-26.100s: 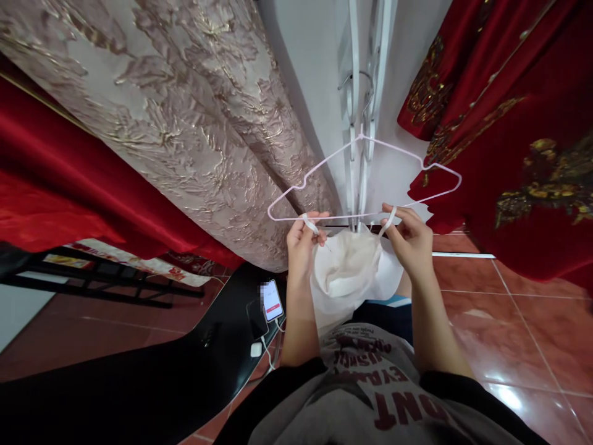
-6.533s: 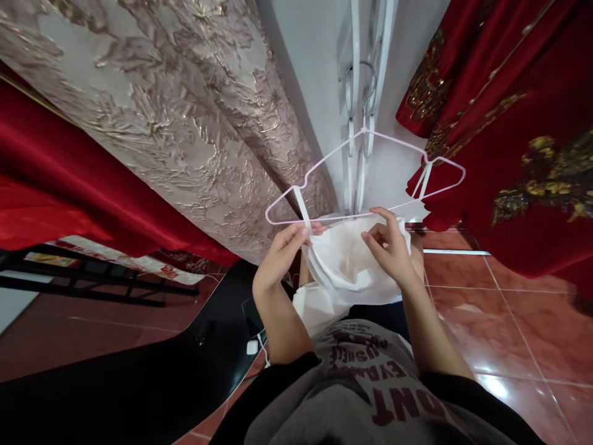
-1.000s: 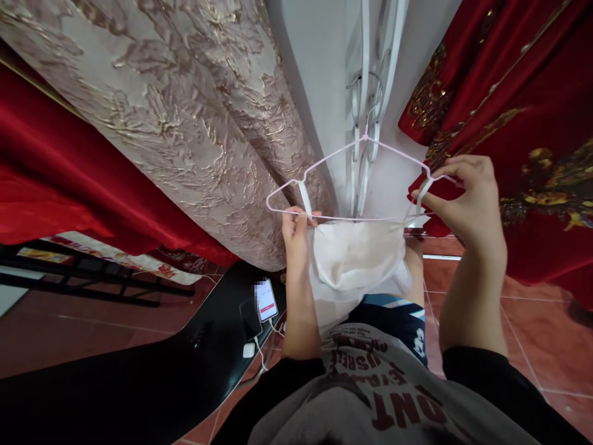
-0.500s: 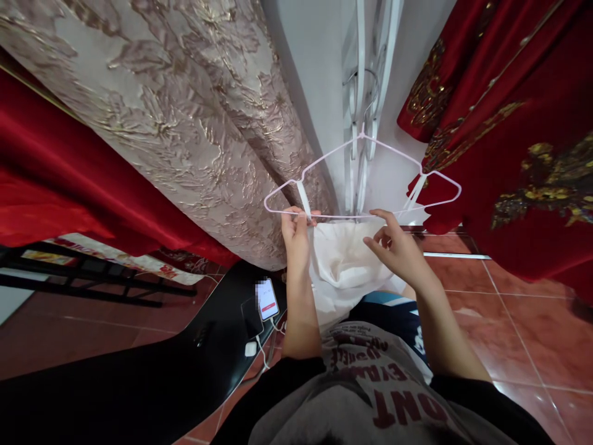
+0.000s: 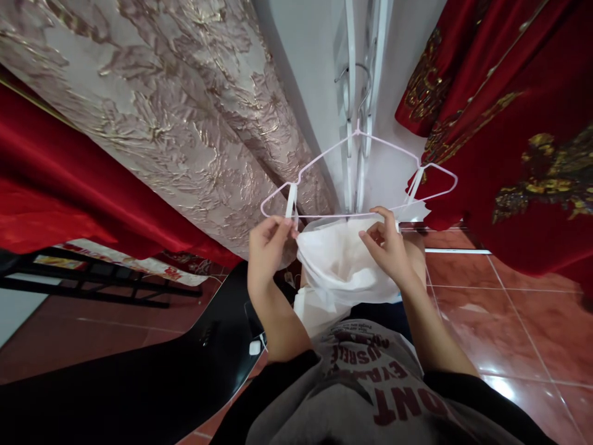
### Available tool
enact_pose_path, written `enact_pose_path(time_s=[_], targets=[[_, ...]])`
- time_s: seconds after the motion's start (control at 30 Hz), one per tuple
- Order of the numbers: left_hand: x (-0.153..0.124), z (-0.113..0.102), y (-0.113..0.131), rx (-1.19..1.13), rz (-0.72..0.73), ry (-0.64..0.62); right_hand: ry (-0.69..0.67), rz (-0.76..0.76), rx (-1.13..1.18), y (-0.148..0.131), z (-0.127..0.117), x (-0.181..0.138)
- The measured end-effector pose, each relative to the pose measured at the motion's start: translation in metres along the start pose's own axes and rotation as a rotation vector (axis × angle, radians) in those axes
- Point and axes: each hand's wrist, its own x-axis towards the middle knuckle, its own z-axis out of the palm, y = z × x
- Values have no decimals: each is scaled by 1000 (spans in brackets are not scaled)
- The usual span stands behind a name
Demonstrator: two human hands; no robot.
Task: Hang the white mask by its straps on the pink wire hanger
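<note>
A pale pink hanger [image 5: 324, 150] hangs by its metal hook at the wall rack. White straps [image 5: 291, 201] of a white garment [image 5: 336, 253] loop over both its shoulders, and the garment drapes below toward my lap. My left hand [image 5: 269, 250] pinches the left strap near its lower end, just under the hanger's bottom bar. By the right half of that bar, my right hand [image 5: 386, 244] has its index finger stretched along the garment's upper edge. Its thumb stands apart and its other fingers are loosely curled, with nothing visibly gripped.
A shiny beige brocade cloth [image 5: 199, 111] hangs close on the left, with red fabric [image 5: 92, 179] beyond. Red embroidered garments [image 5: 500, 136] hang at right. White rack bars [image 5: 351, 68] run up the wall. A black bench [image 5: 152, 364] holds a white charger [image 5: 254, 347].
My left hand has moved left and down from the hanger bar onto the strap. The garment spreads wider and hides the phone on the bench. My right hand keeps nearly the same pose.
</note>
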Motion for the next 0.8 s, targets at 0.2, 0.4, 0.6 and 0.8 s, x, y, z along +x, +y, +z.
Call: enact_pose_path(time_s=[0.2, 0.4, 0.6, 0.8], targets=[[26, 9, 0, -450, 27, 180, -45, 16, 33, -9, -2, -4], [21, 47, -5, -536, 179, 342, -80, 39, 14, -9, -3, -3], [23, 50, 7, -534, 240, 174, -85, 39, 10, -8, -5, -2], [32, 24, -15, -466, 176, 476, -78, 22, 8, -5, -4, -3]])
